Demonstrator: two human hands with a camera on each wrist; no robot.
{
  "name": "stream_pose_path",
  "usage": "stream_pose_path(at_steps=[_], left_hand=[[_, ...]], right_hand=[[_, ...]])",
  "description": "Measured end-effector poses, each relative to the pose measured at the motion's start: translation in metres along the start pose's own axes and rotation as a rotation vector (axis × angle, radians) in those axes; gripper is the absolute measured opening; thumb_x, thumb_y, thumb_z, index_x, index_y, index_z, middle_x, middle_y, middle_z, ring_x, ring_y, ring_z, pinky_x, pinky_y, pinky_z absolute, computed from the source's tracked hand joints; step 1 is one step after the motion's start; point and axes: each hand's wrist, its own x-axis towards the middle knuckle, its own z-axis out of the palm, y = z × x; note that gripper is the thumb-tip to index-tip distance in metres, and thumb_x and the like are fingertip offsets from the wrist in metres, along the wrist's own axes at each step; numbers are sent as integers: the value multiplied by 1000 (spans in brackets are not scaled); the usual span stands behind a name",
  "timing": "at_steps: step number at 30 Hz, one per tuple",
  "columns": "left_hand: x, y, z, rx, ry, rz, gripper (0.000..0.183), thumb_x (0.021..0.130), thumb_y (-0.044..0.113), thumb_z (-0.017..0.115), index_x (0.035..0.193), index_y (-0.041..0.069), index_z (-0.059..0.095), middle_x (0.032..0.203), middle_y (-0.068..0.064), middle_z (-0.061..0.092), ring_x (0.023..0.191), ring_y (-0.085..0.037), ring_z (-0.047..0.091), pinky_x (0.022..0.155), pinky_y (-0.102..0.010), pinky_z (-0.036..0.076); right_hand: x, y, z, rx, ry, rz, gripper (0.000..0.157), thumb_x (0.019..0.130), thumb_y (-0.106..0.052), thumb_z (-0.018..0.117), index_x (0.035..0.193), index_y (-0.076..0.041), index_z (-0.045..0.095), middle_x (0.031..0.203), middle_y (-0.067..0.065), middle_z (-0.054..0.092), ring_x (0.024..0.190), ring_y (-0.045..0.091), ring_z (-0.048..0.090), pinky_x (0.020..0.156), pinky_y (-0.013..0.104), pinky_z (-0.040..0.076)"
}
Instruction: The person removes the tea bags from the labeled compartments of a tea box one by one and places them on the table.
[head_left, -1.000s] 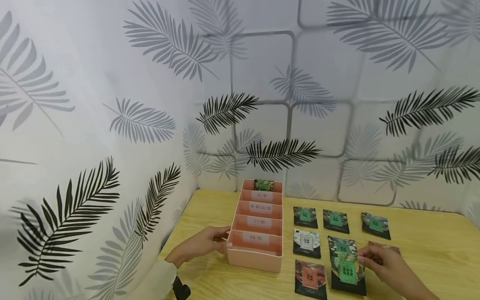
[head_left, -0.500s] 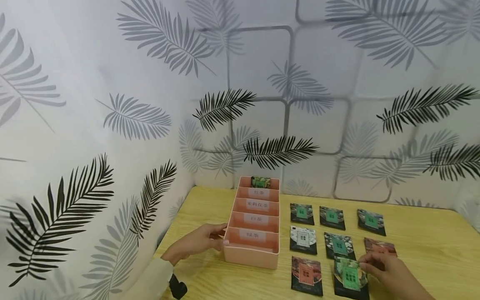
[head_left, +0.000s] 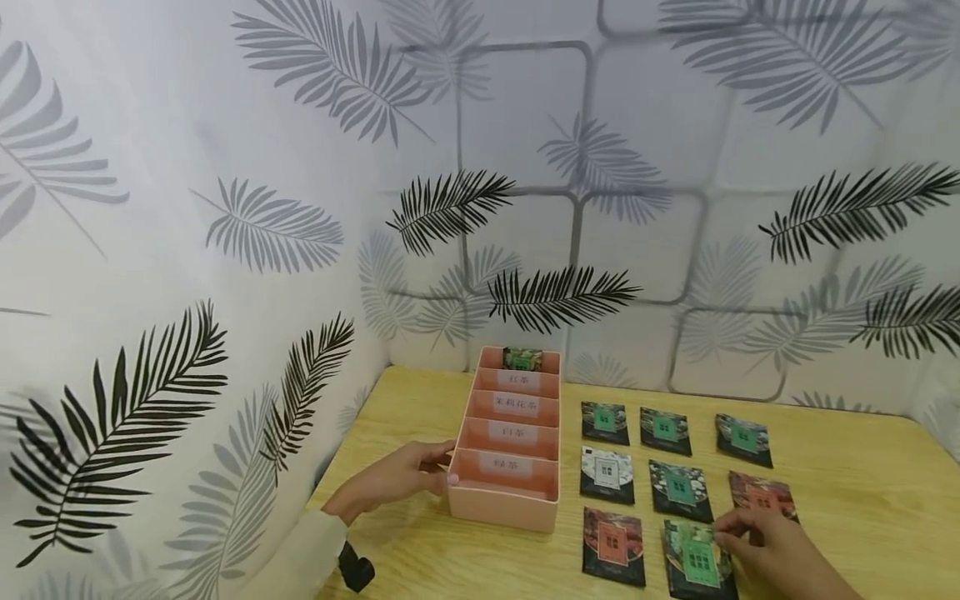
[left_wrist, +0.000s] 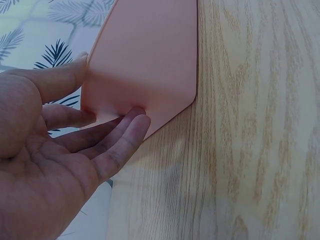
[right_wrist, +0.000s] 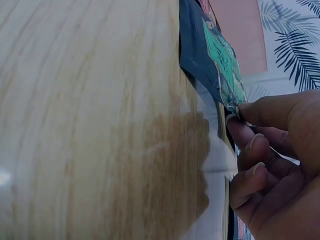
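Observation:
A pink divided box with labelled compartments stands on the table, a dark green packet in its rearmost compartment. My left hand holds the box at its near left corner, thumb at the rim and fingers against the outside wall, as the left wrist view shows. My right hand pinches the right edge of a green-and-black tea sachet between thumb and index finger. In the right wrist view the sachet tilts, its held edge raised above the wood.
Right of the box lie a red sachet, a white one, a green flowered one and another red one partly behind my right hand. Three green-labelled sachets, including one at the right, form the back row. Patterned walls stand behind and left.
My right hand has drawn the pinched green sachet slightly towards me, off the flowered sachet it overlapped, which now lies uncovered. My left hand stays at the box corner.

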Motion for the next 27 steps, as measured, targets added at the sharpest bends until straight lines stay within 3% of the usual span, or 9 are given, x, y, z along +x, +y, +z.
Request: stream_pose_path(at_steps=[3,12,20,27], left_hand=[[0,2,-1,13,0,6,67,106,22,62,162,6,30,146,-15,56,121,-22,62,94,-40,55],[-2,2,0,6,-4,-2,67,106,23,62,162,7,31,145,-16,57,120,-23,62,98,-50,53],[-1,1,-2,21,3,-4,68,105,24,63,162,7,31,145,-15,56,120,-23,62,94,-38,55],[-1,2,0,10,6,-1,66,105,21,63,162,7,32,145,-16,57,118,-23,63,93,-39,56]], right_hand=[[2,0,0,-10,-2,5,26,102,-27,67,110,-3,74,94,2,68,73,9,55,61,30,47],[2,4,-1,-32,-40,-4,28,100,-29,69,110,-4,75,93,1,68,74,7,58,62,29,49],[3,6,0,-28,-32,-13,27,99,-31,70,108,-6,76,93,0,69,78,5,61,65,28,51],[2,7,3,-51,-9,8,25,99,-30,70,107,-7,75,93,-2,69,77,6,61,65,28,51]])
